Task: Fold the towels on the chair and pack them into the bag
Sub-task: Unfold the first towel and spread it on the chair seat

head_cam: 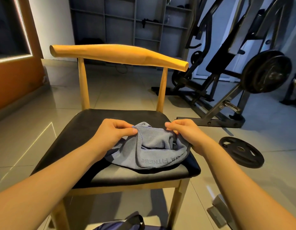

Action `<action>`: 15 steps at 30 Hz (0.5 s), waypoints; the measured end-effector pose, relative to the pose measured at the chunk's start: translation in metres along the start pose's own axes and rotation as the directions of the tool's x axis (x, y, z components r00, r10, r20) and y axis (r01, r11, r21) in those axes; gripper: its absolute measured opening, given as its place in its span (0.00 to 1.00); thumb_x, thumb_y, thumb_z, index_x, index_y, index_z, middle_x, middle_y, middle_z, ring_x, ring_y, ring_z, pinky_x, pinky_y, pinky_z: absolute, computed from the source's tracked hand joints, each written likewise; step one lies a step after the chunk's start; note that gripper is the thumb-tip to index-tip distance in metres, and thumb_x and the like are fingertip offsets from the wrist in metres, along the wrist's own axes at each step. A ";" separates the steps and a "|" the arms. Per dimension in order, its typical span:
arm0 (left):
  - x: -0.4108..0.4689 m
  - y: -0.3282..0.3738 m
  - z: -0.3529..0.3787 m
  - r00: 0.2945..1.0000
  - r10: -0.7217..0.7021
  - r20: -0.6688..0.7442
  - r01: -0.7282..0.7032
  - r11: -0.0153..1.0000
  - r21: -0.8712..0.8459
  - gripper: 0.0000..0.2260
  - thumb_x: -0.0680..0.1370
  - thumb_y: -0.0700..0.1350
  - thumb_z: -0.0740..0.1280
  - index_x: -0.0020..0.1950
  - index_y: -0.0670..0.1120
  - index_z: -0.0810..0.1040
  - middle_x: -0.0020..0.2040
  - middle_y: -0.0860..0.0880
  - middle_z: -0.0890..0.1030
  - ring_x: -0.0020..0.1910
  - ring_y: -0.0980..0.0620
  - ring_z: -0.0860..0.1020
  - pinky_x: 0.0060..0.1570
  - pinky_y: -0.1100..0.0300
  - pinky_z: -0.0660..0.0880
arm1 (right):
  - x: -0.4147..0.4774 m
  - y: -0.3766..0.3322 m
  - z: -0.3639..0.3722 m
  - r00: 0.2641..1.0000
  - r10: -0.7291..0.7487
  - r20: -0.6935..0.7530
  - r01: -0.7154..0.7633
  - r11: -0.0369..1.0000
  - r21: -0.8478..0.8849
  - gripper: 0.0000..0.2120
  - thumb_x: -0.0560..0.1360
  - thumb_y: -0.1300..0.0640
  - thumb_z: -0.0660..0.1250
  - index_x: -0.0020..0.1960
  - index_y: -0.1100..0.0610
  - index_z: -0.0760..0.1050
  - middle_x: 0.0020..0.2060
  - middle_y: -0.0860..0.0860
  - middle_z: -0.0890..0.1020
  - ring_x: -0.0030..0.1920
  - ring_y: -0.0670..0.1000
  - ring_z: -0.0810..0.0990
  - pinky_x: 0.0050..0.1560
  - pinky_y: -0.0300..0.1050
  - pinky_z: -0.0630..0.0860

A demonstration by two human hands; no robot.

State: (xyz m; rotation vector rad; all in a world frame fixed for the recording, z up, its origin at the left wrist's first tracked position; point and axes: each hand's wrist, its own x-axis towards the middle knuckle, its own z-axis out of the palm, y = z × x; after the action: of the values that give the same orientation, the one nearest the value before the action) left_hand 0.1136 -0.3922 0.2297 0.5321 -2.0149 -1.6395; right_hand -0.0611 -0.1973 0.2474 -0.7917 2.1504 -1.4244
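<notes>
a: the bag (pixel 122 224) shows at the bottom edge, below the chair (pixel 94 127). where's the towel (pixel 154 146)?
b: it's bunched mid-seat, between both hands.
a: grips?
b: the left hand (pixel 114 131) pinches a stitched hem corner. the right hand (pixel 185 131) pinches the opposite edge, fingers curled.
a: how to do it well?
b: i'd lift and draw the corners apart until the hem runs taut, then lay it flat. keep the dark cloth (pixel 193 165) underneath out of the pinch.
</notes>
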 end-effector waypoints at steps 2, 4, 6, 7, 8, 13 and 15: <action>0.001 0.002 -0.002 0.999 0.008 -0.052 -0.009 1.000 -0.027 0.01 0.73 0.41 0.77 0.44 0.45 0.89 0.44 0.48 0.87 0.46 0.51 0.84 0.50 0.55 0.79 | 0.001 -0.002 -0.003 0.992 -0.012 -0.124 0.016 1.000 0.027 0.18 0.77 0.44 0.71 0.39 0.58 0.79 0.31 0.51 0.76 0.35 0.50 0.74 0.41 0.45 0.71; 0.003 0.001 -0.007 0.994 0.017 -0.111 -0.025 0.997 -0.072 0.02 0.73 0.41 0.77 0.44 0.43 0.88 0.44 0.47 0.87 0.44 0.54 0.84 0.48 0.57 0.78 | 0.001 -0.004 -0.008 0.969 -0.013 -0.247 0.032 0.997 0.074 0.18 0.79 0.44 0.69 0.37 0.56 0.76 0.34 0.52 0.75 0.36 0.50 0.72 0.41 0.45 0.69; 0.007 0.000 -0.014 0.986 0.012 -0.167 -0.033 0.992 -0.124 0.02 0.73 0.41 0.77 0.44 0.43 0.88 0.42 0.45 0.86 0.39 0.55 0.82 0.43 0.61 0.76 | 0.001 -0.006 -0.012 0.945 0.027 -0.327 0.023 0.989 0.148 0.17 0.81 0.47 0.66 0.39 0.56 0.76 0.37 0.53 0.75 0.40 0.51 0.73 0.42 0.45 0.69; 0.010 -0.001 -0.018 0.981 0.006 -0.196 -0.036 0.988 -0.149 0.01 0.73 0.41 0.78 0.42 0.45 0.88 0.40 0.46 0.86 0.38 0.55 0.82 0.41 0.63 0.76 | 0.001 -0.006 -0.014 0.933 0.052 -0.357 0.017 0.982 0.188 0.17 0.82 0.48 0.63 0.39 0.57 0.75 0.38 0.53 0.76 0.42 0.51 0.73 0.43 0.45 0.70; 0.012 -0.002 -0.021 0.973 0.002 -0.230 -0.041 0.985 -0.165 0.01 0.73 0.42 0.78 0.41 0.47 0.88 0.40 0.47 0.86 0.38 0.55 0.81 0.39 0.64 0.75 | 0.001 -0.006 -0.015 0.920 0.079 -0.384 0.010 0.974 0.224 0.18 0.84 0.48 0.61 0.39 0.57 0.75 0.40 0.54 0.76 0.43 0.52 0.74 0.44 0.46 0.71; 0.020 -0.010 -0.036 0.946 0.017 -0.325 -0.069 0.986 -0.150 0.02 0.73 0.42 0.77 0.43 0.45 0.86 0.40 0.50 0.84 0.39 0.56 0.78 0.44 0.61 0.72 | -0.007 -0.006 -0.018 0.909 0.177 -0.378 -0.012 0.916 0.401 0.14 0.82 0.51 0.60 0.39 0.55 0.72 0.38 0.52 0.73 0.40 0.51 0.72 0.44 0.48 0.68; 0.022 -0.014 -0.042 0.937 0.007 -0.350 -0.059 0.989 -0.137 0.05 0.73 0.42 0.77 0.38 0.48 0.86 0.37 0.53 0.84 0.40 0.55 0.78 0.45 0.60 0.72 | -0.013 -0.004 -0.019 0.934 0.186 -0.305 -0.014 0.873 0.488 0.10 0.77 0.56 0.61 0.37 0.55 0.69 0.32 0.50 0.72 0.35 0.51 0.70 0.39 0.47 0.66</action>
State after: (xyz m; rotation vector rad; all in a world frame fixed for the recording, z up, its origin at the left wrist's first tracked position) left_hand 0.1207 -0.4414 0.2252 0.6781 -1.6246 -1.5325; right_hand -0.0623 -0.1768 0.2593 -0.2491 1.8921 -2.0443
